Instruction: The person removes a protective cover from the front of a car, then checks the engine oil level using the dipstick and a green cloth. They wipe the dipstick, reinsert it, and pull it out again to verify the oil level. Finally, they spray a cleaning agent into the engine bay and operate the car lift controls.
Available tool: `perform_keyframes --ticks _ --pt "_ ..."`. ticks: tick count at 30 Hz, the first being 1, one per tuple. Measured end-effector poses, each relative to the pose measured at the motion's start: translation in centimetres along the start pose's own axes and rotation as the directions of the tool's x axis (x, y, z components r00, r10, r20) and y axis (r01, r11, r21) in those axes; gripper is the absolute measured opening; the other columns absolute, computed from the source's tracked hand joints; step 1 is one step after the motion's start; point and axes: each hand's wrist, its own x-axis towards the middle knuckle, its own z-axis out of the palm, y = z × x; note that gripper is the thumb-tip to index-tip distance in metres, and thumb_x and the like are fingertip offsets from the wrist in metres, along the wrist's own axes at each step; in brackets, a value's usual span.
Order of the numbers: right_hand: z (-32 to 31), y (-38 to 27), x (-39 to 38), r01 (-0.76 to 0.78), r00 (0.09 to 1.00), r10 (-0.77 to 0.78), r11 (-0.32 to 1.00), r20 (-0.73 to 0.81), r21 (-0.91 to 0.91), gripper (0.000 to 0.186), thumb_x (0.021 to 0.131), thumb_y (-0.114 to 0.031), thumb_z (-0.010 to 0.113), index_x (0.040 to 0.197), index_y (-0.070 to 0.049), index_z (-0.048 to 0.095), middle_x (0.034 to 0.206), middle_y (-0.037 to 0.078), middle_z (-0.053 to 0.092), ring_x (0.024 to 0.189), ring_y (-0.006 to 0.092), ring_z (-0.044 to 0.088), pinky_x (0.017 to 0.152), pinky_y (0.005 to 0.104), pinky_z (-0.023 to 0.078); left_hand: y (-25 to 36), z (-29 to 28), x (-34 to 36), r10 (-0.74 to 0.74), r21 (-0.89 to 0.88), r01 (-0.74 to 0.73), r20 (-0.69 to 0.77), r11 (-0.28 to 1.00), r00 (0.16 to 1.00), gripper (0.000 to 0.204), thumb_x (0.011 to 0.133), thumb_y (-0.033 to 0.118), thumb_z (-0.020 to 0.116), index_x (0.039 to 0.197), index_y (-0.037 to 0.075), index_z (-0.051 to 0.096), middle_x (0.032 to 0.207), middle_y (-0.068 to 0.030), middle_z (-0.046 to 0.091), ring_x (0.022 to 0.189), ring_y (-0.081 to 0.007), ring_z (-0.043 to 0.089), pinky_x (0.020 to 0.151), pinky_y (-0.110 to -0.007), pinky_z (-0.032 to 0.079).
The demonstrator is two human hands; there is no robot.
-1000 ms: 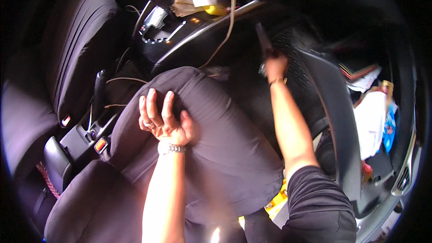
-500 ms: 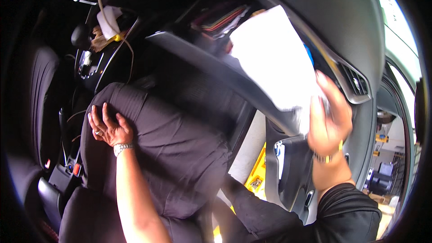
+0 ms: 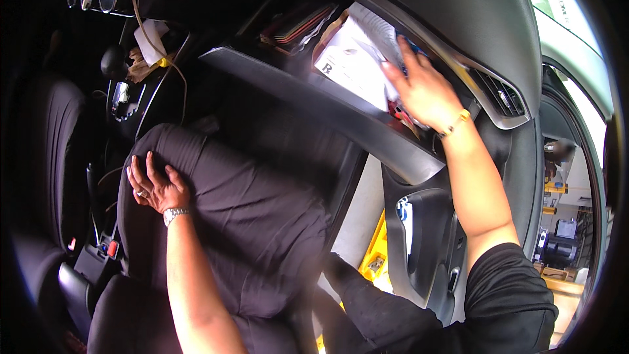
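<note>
Where the dark, smooth plastic glove compartment (image 3: 282,88) hangs open in the head view, white papers (image 3: 350,62) lie inside, flat and thin, with a greyish, curved sheet uppermost. Beside them sits a stack of dark folders (image 3: 300,29) with reddish edges. The papers' long axis slants from upper left to lower right, roughly along the compartment, their lower corner pointing toward its outer end. The right hand (image 3: 424,88) reaches over them, palm down, fingers stretched toward the upper left and thumb set apart; its blurred fingertips leave it unclear whether a sheet is pinched. That forearm rises nearly straight from the short black sleeve (image 3: 508,288). The left hand (image 3: 157,187) grasps nothing, leaning with parted fingers on the wrinkled, dark cloth seat (image 3: 255,223).
</note>
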Motion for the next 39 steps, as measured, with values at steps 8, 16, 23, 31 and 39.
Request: perform_keyframes --ticks 8,16,23,31,39 --pt "-5.6 -1.5 -8.7 0.152 0.929 -0.148 0.988 -0.339 -0.015 0.051 0.091 -0.035 0.062 0.125 0.003 0.057 0.117 0.025 0.062 0.102 0.0347 0.065 0.084 0.0386 0.053 -0.4 -0.2 0.0 0.002 -0.009 -0.002 -0.001 1.0 1.0 0.055 0.084 0.033 0.055 0.138 0.025 0.049 0.154 -0.0028 0.034 0.144 -0.0287 0.025 0.111 -0.051 0.014" --pt "4.9 -5.3 -14.2 -0.638 0.74 -0.522 -0.744 0.424 0.197 0.043 0.094 -0.026 0.052 0.131 -0.003 0.052 0.12 0.017 0.062 0.073 0.0166 0.06 0.068 0.0325 0.051 0.6 -0.1 0.4 0.022 -0.031 -0.022 -0.006 0.999 1.0 0.057 0.083 0.032 0.055 0.139 0.025 0.047 0.153 -0.0042 0.035 0.143 -0.0296 0.027 0.11 -0.051 0.015" --pt "0.8 -4.5 -9.7 -0.394 0.882 -0.186 -0.794 0.432 0.463 0.042 0.086 -0.021 0.051 0.124 -0.003 0.056 0.127 0.017 0.057 0.06 0.0153 0.053 0.065 0.0345 0.049 -0.1 -0.5 0.5 0.028 -0.001 -0.028 0.003 1.0 1.0 0.058 0.085 0.034 0.054 0.141 0.025 0.044 0.154 -0.0052 0.034 0.144 -0.0308 0.026 0.108 -0.053 0.018" --pt "2.8 -2.9 -7.4 -0.404 0.908 -0.259 -0.748 0.329 0.526 0.051 0.091 -0.029 0.054 0.136 -0.005 0.047 0.125 0.017 0.055 0.058 0.0139 0.053 0.064 0.0324 0.049 0.1 -0.3 0.8 0.039 -0.003 -0.039 -0.003 0.999 0.999 0.056 0.084 0.032 0.054 0.139 0.023 0.046 0.153 -0.0058 0.035 0.143 -0.0316 0.026 0.109 -0.053 0.017" --pt "4.1 -12.5 -1.8 -0.362 0.915 -0.404 -0.84 -0.019 0.404 0.059 0.096 -0.037 0.055 0.149 -0.027 0.033 0.131 0.018 0.052 0.065 0.0133 0.054 0.067 0.0314 0.05 0.0 -0.3 0.7 0.03 0.021 -0.03 -0.013 0.999 0.999 0.056 0.082 0.032 0.054 0.137 0.022 0.049 0.153 -0.0064 0.037 0.143 -0.0307 0.028 0.111 -0.05 0.014"
